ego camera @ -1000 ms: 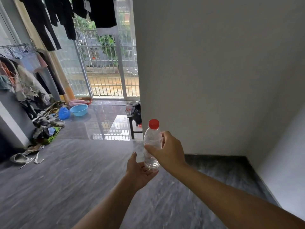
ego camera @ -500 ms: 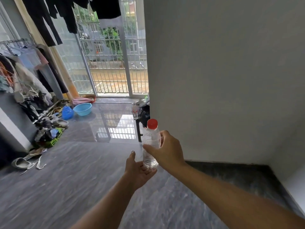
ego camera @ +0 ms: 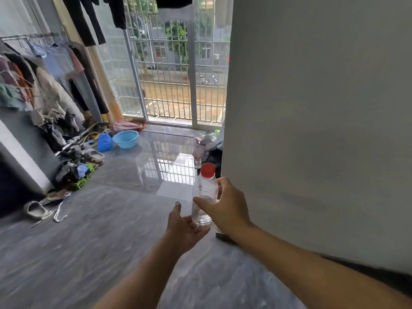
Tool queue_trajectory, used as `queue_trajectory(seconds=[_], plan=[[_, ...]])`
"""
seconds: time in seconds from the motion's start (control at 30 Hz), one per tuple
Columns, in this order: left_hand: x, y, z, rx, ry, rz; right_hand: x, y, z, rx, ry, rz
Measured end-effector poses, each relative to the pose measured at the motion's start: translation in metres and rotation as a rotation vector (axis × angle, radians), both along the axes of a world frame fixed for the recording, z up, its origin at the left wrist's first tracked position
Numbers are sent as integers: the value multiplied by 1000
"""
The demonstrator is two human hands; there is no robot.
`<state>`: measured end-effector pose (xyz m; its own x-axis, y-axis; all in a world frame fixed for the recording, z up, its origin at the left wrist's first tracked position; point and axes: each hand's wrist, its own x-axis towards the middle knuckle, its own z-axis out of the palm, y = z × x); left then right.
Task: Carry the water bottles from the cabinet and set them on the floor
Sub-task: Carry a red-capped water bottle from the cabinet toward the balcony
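The carry is in hand: the bottle [ego camera: 204, 195], clear with a red cap, is upright in mid-air above the floor [ego camera: 93, 241], not yet set down. The right hand [ego camera: 225, 208] wraps its thumb and fingers round the bottle's middle, while the left hand [ego camera: 185, 224] lies flat and palm-up beneath the base, fingers relaxed, supporting rather than gripping. No cabinet is in view, so the pick-up looks done and the placing is what remains. The next move, as I judge it, calls for lowering the bottle straight down onto a bare stretch of floor and keeping it upright until the base sits flat; the glossy tile may let a light bottle slide or tip. A wall [ego camera: 312, 108] stands close on the right, its corner just beside the bottle. Further off, along the floor's left edge, lie sandals [ego camera: 40, 208], piled clothes [ego camera: 73, 170] and a basin [ego camera: 125, 139], well apart from the hands.
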<state>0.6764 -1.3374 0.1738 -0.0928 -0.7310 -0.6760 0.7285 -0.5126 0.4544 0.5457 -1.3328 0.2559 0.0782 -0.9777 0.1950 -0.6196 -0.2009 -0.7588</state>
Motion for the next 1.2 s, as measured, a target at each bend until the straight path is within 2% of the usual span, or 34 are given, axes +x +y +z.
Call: queue_trajectory(seconds=[0.33, 0.7, 1.0, 1.2], plan=[[76, -133, -38, -11, 32, 8, 74, -126, -31, 34, -25, 5], [197, -262, -78, 14, 5, -102, 186, -240, -71, 78, -77, -77], [241, -324, -131, 35, 20, -134, 230, -292, -120, 70, -83, -104], [251, -343, -199, 103, -48, -152, 239, -316, -187, 110, -75, -82]])
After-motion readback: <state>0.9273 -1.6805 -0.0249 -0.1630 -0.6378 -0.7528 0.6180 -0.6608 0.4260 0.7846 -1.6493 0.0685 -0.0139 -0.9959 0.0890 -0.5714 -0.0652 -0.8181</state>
